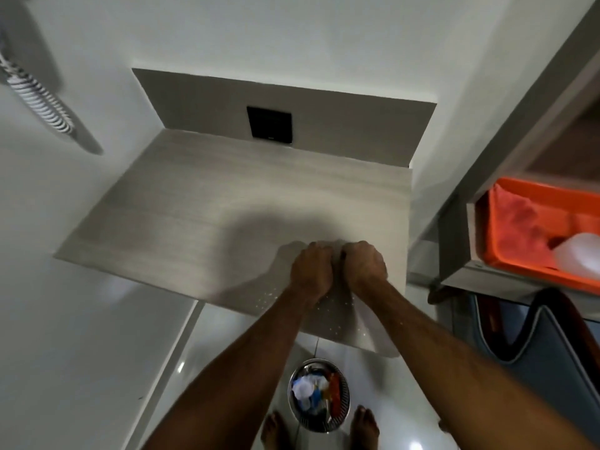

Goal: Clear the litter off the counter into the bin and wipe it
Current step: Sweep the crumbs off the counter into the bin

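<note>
The pale wood-grain counter (194,206) has no litter on it. A thin pale cloth (341,315) with small white dots lies on its near right part and hangs over the front edge. My left hand (310,267) and my right hand (363,264) sit side by side on the cloth's far end, fingers curled down into it. Below, on the floor between my bare feet, stands a round metal bin (324,429) holding white, blue and red litter (308,388).
A black wall plate (269,125) sits on the grey backsplash. To the right, a shelf holds an orange tray (535,196) with a white container (581,254). A blue-grey bag (545,349) hangs below it. A striped object (39,92) hangs on the left wall.
</note>
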The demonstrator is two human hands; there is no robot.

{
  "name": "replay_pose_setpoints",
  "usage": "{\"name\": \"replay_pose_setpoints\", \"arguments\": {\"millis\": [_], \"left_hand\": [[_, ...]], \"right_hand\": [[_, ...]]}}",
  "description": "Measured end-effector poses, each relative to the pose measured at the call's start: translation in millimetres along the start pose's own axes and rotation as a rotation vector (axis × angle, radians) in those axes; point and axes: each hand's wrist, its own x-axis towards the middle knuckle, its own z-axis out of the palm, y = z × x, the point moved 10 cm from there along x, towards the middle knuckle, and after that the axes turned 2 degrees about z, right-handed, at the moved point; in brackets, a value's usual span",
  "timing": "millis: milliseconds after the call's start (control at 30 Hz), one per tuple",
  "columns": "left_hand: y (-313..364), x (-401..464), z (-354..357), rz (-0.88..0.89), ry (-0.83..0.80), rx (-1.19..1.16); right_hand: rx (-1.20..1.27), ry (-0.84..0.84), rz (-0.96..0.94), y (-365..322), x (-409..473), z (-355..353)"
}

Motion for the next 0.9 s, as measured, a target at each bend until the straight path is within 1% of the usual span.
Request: {"name": "replay_pose_setpoints", "arguments": {"millis": [67,133,200,267,300,333,400,467,533,567,633,700,733,767,833,900], "left_hand": [[-3,-8,-13,-0.021,0.052,-0.051],[-12,-30,-36,-0.025,0.204,-0.112],[-28,-73,-56,-0.020,0.389,-0.193],[-51,-132,-54,-0.015,0.535,-0.249],[-62,-159,-46,-0.009,0.574,-0.255],[-74,-183,-27,-0.012,0.576,-0.251],[-102,-220,27,-0.091,0.520,-0.287],[-138,-241,87,-0.297,0.439,-0.368],[-170,-251,154,-0.489,0.301,-0.394],[-181,-250,188,-0.531,0.211,-0.388],[-199,-241,255,-0.568,-0.013,-0.358],[-209,-229,320,-0.531,-0.237,-0.235],[-214,-224,347,-0.510,-0.311,-0.174],[-220,-221,372,-0.500,-0.366,-0.142],[-227,-216,411,-0.506,-0.432,-0.188],[-239,-211,436,-0.627,-0.457,-0.285]], "right_hand": [[0.005,-0.004,-0.034,-4,-7,-5],[0.064,0.053,-0.127,-6,-24,-10],[0.165,0.180,-0.236,-2,-59,-8],[0.338,0.298,-0.378,7,-111,7],[0.414,0.333,-0.435,14,-136,20],[0.461,0.341,-0.462,26,-155,44],[0.445,0.284,-0.411,57,-175,109],[0.367,0.177,-0.276,91,-175,177],[0.304,0.031,-0.143,123,-166,243],[0.273,-0.051,-0.069,140,-158,274],[0.201,-0.198,0.108,176,-143,331],[0.151,-0.295,0.266,207,-131,377],[0.140,-0.325,0.319,220,-126,396],[0.141,-0.347,0.361,231,-120,413],[0.131,-0.391,0.429,248,-109,439],[0.100,-0.451,0.473,259,-98,458]]}}
